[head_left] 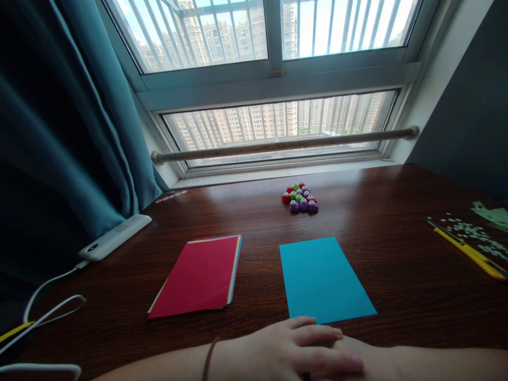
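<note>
Low in the head view, my left hand [273, 346] lies palm down across my right hand [359, 348], which comes from the right side and is mostly covered. The left fingers are relaxed and a little apart, slightly bent over the other hand, and they pinch nothing that I can see. For the right fingers I cannot tell, because they are hidden. A thin brown band [209, 360] goes around my left wrist.

Just beyond my hands, flat on the dark brown wooden table [254, 211], is the blue sheet of paper [325, 280]. Its near edge is partly behind my left fingers; whether they touch it, I cannot tell. To the left of it, well apart, lies the paper stack [198, 278] with a red sheet on top, lighter edges showing at its right side. Farther away, small red, green and purple pieces [304, 198] with round white tops stand close together. At the far right is a long yellow tool [472, 254], near some scattered pale bits [472, 232]. At the left, beside the blue curtain [119, 132], lies a long white device [115, 238] with a white cable.
</note>
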Demonstrator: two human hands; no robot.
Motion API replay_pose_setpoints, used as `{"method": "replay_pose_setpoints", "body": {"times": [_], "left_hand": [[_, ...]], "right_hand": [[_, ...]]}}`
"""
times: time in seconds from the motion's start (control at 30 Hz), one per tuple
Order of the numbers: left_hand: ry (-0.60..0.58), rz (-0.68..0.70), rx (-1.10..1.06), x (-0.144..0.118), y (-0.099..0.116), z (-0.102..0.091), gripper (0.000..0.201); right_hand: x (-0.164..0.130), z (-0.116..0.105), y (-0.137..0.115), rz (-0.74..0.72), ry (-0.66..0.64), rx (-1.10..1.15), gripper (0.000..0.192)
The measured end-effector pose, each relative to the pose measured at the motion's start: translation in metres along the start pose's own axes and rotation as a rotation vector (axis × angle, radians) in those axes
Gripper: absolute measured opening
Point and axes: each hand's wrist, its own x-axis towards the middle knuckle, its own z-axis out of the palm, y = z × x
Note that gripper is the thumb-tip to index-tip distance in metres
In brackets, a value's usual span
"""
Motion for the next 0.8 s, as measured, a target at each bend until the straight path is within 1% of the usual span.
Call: {"method": "replay_pose_setpoints", "body": {"times": [0.13,0.23,0.3,0.43,0.63,0.8], "left_hand": [[0.007,0.022,-0.013,-0.0008,-0.0001,0.0004,0.041],[0.007,0.004,-0.025,-0.0008,-0.0004,0.0007,0.042],[0.013,0.002,-0.029,-0.0006,-0.0010,0.0008,0.043],[0.024,0.042,-0.044,-0.0002,-0.0020,0.0000,0.044],[0.018,-0.007,-0.049,0.0005,-0.0001,-0.0015,0.043],[0.003,0.000,-0.028,0.0005,0.0012,-0.0017,0.042]], "right_hand": [[-0.0006,0.0037,0.0014,0.007,0.000,-0.015,0.046],[-0.0009,0.0044,0.0014,0.011,-0.002,-0.022,0.047],[-0.0008,0.0034,0.0009,0.012,-0.006,-0.024,0.046],[0.0003,0.0001,-0.0005,0.007,-0.017,-0.025,0.043],[0.0008,-0.0020,-0.0012,-0.007,-0.026,-0.024,0.040],[0.0007,-0.0022,-0.0010,-0.003,-0.016,-0.021,0.037]]}}
